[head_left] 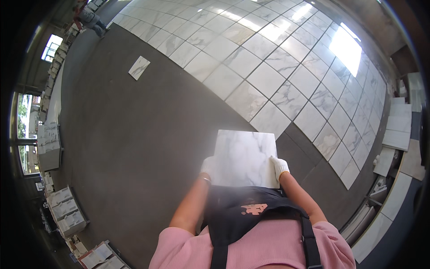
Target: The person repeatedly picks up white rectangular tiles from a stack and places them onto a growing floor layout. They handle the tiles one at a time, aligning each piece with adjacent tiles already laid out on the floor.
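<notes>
A square white marble tile (245, 157) with grey veins is held in front of my dark apron, face up. My left hand (207, 166), in a white knitted glove, grips its left edge; the fingers are mostly hidden by the tile. On the opposite edge my right hand (280, 166), gloved the same way, has its thumb over the rim and its fingers underneath. Ahead and to the right, rows of similar marble tiles (271, 117) lie on the dark grey floor (130, 130), with narrow gaps between them.
One loose tile (139, 68) lies apart at the far left. Stacks of tiles (67, 210) line the left side, and pale slabs (396, 125) stand along the right. Another person (91, 20) bends over at the far upper left. Light glares on the laid tiles.
</notes>
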### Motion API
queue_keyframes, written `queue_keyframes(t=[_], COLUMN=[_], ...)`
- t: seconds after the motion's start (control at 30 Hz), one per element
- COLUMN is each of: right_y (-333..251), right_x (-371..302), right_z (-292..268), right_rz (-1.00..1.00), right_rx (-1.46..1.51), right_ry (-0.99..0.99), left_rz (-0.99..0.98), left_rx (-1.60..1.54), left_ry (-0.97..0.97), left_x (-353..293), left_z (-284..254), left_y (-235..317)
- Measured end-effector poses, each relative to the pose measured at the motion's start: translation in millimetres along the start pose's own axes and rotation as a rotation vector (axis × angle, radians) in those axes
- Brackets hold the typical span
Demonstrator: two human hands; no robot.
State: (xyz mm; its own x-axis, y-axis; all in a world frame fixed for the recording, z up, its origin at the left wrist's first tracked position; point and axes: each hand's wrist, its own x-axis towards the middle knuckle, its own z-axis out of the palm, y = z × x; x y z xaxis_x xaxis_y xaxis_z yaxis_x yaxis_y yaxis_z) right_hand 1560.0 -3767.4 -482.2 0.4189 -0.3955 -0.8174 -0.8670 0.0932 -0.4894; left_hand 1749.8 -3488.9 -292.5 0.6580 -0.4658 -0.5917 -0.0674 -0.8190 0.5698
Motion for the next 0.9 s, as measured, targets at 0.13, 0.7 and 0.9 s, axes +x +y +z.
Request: queue_keyframes(t=[0.13, 0.7, 0.9], right_y=[-44, -241, -304], right_x=[-32, -18, 23], right_z=[39, 279, 275], right_rz=[0.066, 0.257, 0.272], right_rx=[0.029, 0.486, 0.645], right_ry=[0.019, 0.129, 0.072], left_rz=[-0.139, -0.468, -0.35], left_rx=[0.006, -0.603, -0.315], left_ry=[-0.092, 0.016, 0.102], left_x=[14, 180, 242], left_z=[-23, -253, -285], left_y=[-61, -230, -242])
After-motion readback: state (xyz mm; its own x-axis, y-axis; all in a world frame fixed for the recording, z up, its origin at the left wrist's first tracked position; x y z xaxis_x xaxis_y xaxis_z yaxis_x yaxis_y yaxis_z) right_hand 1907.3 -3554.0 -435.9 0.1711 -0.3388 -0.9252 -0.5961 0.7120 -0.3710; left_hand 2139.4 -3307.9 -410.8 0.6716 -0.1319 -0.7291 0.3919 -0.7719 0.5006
